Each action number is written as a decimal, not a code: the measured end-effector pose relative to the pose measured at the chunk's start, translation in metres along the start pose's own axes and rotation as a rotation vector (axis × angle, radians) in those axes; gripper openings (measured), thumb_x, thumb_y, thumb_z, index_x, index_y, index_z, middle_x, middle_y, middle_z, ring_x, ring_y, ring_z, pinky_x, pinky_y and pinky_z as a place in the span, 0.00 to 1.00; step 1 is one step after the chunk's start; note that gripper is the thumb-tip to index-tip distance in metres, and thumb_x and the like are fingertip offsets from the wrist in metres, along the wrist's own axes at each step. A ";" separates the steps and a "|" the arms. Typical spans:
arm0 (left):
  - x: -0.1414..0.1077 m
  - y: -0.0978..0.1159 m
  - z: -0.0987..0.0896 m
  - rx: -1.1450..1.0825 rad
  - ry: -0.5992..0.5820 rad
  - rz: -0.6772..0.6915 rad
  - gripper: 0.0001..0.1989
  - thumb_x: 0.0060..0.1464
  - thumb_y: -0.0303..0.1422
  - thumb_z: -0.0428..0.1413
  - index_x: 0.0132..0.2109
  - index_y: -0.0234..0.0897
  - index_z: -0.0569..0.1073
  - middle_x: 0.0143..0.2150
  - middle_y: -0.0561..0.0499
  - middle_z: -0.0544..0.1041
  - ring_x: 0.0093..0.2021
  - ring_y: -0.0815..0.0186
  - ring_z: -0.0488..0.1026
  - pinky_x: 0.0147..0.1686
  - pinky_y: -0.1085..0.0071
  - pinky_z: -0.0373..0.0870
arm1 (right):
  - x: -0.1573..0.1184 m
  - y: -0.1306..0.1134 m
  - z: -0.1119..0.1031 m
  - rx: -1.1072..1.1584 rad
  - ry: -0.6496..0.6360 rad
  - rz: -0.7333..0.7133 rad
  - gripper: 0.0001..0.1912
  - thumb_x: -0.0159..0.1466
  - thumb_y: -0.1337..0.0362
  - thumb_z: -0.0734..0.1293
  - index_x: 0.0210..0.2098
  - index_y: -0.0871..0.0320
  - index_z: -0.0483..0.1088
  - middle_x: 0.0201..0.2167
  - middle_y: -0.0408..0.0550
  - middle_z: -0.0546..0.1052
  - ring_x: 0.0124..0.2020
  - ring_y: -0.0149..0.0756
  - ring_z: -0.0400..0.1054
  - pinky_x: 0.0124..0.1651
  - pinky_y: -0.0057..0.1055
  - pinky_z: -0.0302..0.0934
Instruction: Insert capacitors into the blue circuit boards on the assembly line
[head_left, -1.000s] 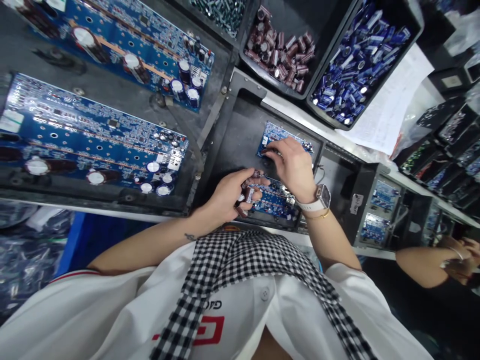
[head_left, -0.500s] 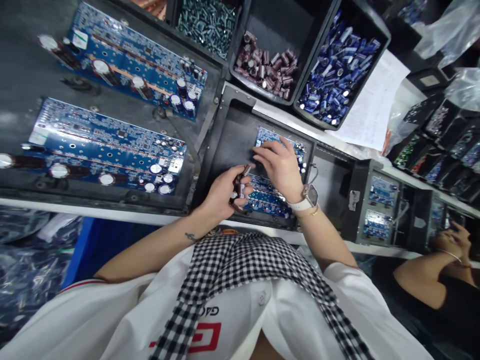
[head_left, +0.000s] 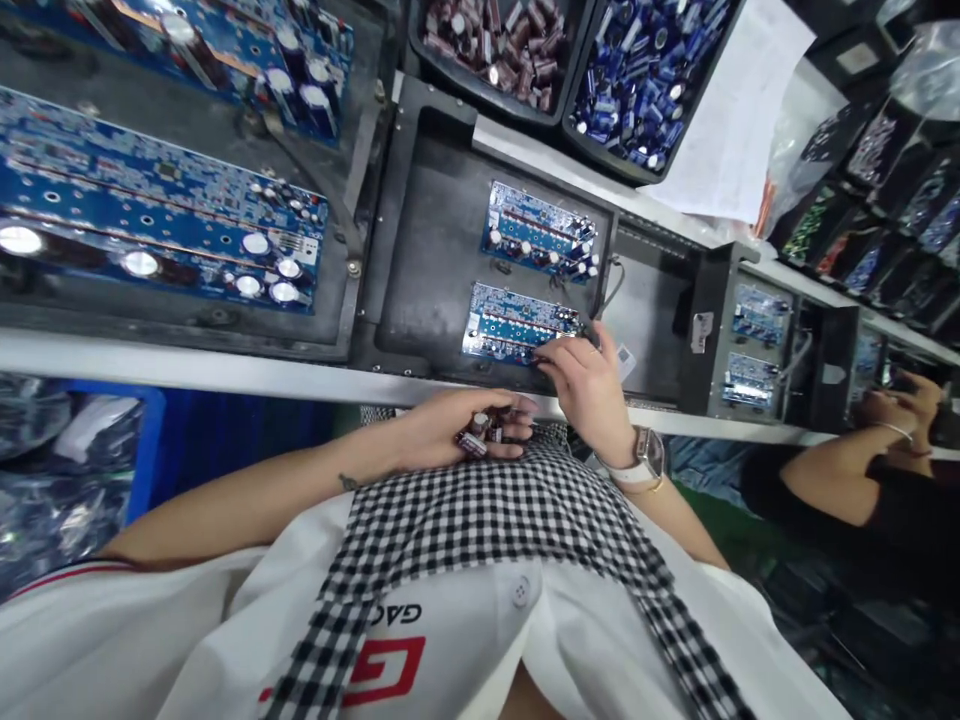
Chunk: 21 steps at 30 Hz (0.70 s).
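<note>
In my left hand [head_left: 457, 425], cupped palm up before the apron, lie several brown cylindrical capacitors [head_left: 474, 443]. My right hand [head_left: 589, 375] reaches to the front edge of the lower blue circuit board [head_left: 499, 325], with thumb and finger pinched on a small dark part that looks like a capacitor, mostly hidden by the fingers. Behind it, an upper circuit board [head_left: 525, 210] carries several capacitors along its front edge. Both boards sit in a black tray [head_left: 431, 240].
Bins of brown capacitors [head_left: 517, 45] and blue capacitors [head_left: 637, 75] stand behind the tray. A left tray holds larger boards [head_left: 112, 215] with tall capacitors. A paper sheet [head_left: 739, 130] lies at the back right. Farther right, another person's hands [head_left: 896, 405] work.
The view has shifted, so the tray's boards show more fully. My left hand has drawn back off the tray to the apron. My right hand has moved from the upper board to the lower board's front edge.
</note>
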<state>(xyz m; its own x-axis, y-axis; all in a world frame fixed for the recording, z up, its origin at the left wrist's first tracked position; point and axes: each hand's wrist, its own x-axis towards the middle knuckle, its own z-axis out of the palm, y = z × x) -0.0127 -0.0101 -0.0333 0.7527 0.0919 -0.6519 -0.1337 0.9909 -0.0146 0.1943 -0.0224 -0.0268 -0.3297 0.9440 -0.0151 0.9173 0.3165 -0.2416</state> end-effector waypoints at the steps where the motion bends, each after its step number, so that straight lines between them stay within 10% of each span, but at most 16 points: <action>1: 0.000 -0.001 -0.001 0.000 -0.009 0.025 0.11 0.64 0.25 0.49 0.44 0.23 0.75 0.41 0.39 0.76 0.40 0.64 0.77 0.35 0.68 0.80 | -0.002 0.001 0.004 -0.011 0.001 -0.002 0.10 0.70 0.66 0.59 0.45 0.54 0.72 0.42 0.44 0.79 0.46 0.38 0.72 0.69 0.55 0.44; 5: 0.000 0.000 -0.004 0.029 -0.063 0.092 0.12 0.65 0.25 0.48 0.46 0.25 0.75 0.45 0.36 0.77 0.45 0.60 0.77 0.38 0.65 0.80 | 0.002 0.000 0.009 -0.017 0.011 -0.021 0.10 0.70 0.67 0.60 0.44 0.57 0.72 0.42 0.45 0.79 0.45 0.36 0.73 0.71 0.55 0.41; 10: -0.001 0.001 -0.007 0.112 -0.084 0.081 0.15 0.66 0.36 0.49 0.40 0.29 0.74 0.44 0.39 0.77 0.26 0.71 0.72 0.16 0.81 0.66 | 0.006 -0.001 0.007 -0.026 -0.001 -0.029 0.11 0.70 0.66 0.59 0.44 0.57 0.73 0.40 0.45 0.79 0.43 0.36 0.74 0.71 0.56 0.42; 16: -0.006 -0.002 -0.010 0.151 -0.042 0.197 0.16 0.62 0.40 0.57 0.36 0.28 0.75 0.31 0.53 0.64 0.22 0.80 0.59 0.13 0.86 0.53 | 0.002 0.000 0.010 -0.098 -0.008 -0.093 0.11 0.71 0.66 0.58 0.46 0.57 0.71 0.43 0.48 0.79 0.45 0.39 0.74 0.69 0.58 0.47; 21: -0.011 0.000 -0.008 0.048 0.010 0.224 0.09 0.64 0.30 0.53 0.39 0.28 0.74 0.33 0.49 0.67 0.26 0.74 0.66 0.16 0.83 0.62 | 0.000 0.002 0.008 -0.126 -0.027 -0.201 0.15 0.71 0.66 0.58 0.56 0.59 0.66 0.48 0.51 0.78 0.52 0.37 0.72 0.67 0.49 0.54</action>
<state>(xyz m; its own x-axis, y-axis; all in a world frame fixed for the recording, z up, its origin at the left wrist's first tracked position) -0.0261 -0.0120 -0.0326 0.7011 0.3096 -0.6423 -0.2661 0.9493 0.1672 0.1946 -0.0223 -0.0354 -0.5129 0.8584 -0.0049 0.8526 0.5088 -0.1191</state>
